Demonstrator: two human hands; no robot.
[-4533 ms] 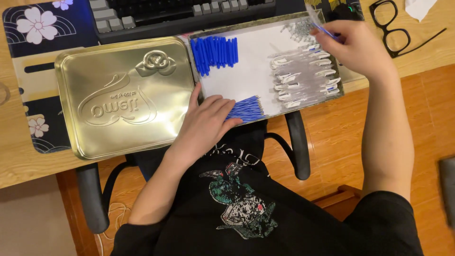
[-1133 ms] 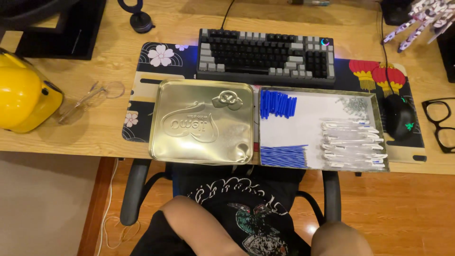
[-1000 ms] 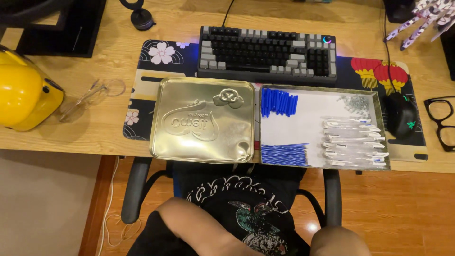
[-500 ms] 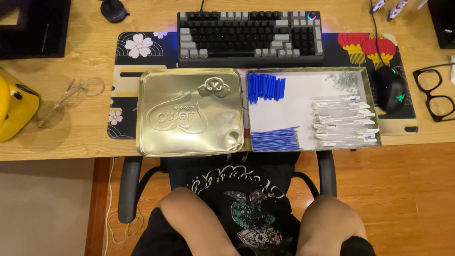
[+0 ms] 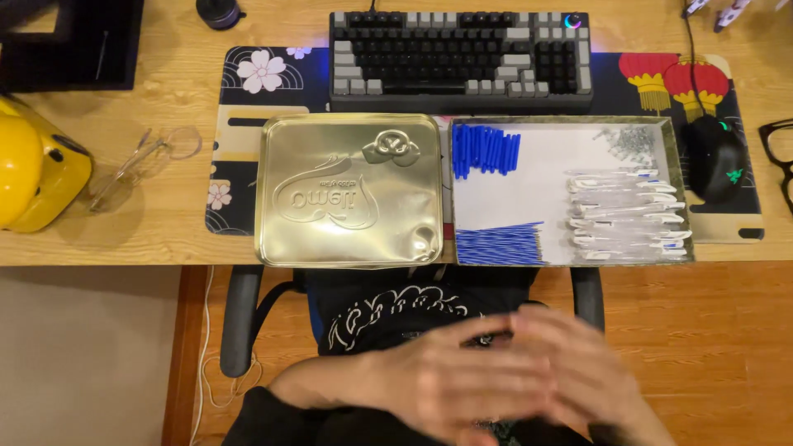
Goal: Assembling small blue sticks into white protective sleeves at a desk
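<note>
My left hand [image 5: 458,384] and my right hand [image 5: 582,384] are blurred in front of my dark shirt, below the desk edge, fingers stretched and overlapping, with nothing seen in them. On the desk above lies a gold tin lid [image 5: 347,202]. Beside it a tin tray [image 5: 679,177] lined with white paper holds blue caps [image 5: 486,150], thin blue refills [image 5: 498,245], white pen barrels [image 5: 628,215] and small metal springs [image 5: 632,140]. Neither hand touches the tins.
A keyboard [image 5: 458,54] sits behind the tins on a patterned desk mat [image 5: 248,107], a black mouse [image 5: 714,157] to the right. A yellow helmet [image 5: 33,177] and clear safety glasses [image 5: 144,161] lie left; black glasses [image 5: 776,153] far right. Chair armrests [image 5: 239,318] flank my lap.
My hands left the tray and dropped out of sight to my lap. Now they have come up together in front of my chest. The view has shifted slightly.
</note>
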